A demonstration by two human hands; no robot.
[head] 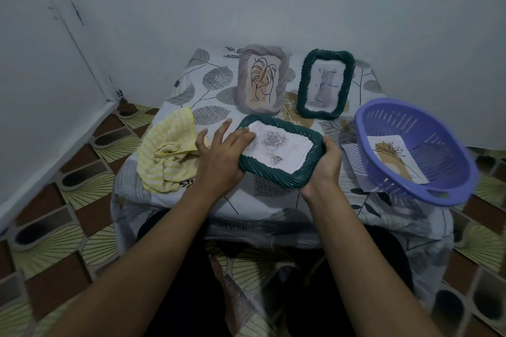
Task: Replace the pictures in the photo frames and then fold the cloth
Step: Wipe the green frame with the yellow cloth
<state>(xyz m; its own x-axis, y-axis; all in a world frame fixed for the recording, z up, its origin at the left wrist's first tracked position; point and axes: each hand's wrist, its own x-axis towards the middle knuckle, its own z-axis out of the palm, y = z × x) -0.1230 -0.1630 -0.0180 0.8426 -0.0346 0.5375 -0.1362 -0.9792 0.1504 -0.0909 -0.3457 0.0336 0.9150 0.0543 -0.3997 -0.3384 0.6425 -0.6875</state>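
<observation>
Within the right hand's (325, 164) curled grip a dark-green rope-rimmed plastic frame (269, 174) was held, its grey rose print (276, 149) pressed by the flat-fingered left hand (219, 157); beside that, the crumpled yellow striped cloth (167, 156) lay unfolded.

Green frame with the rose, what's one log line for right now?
right hand: grips green frame | left hand: fingers on rose picture | yellow cloth: crumpled

Purple basket (443, 156), leaf-print tablecloth (273, 204), patterned floor (68, 200)

Yellow striped cloth (169, 153), dark-green frame (279, 150), purple basket (410, 150)
</observation>
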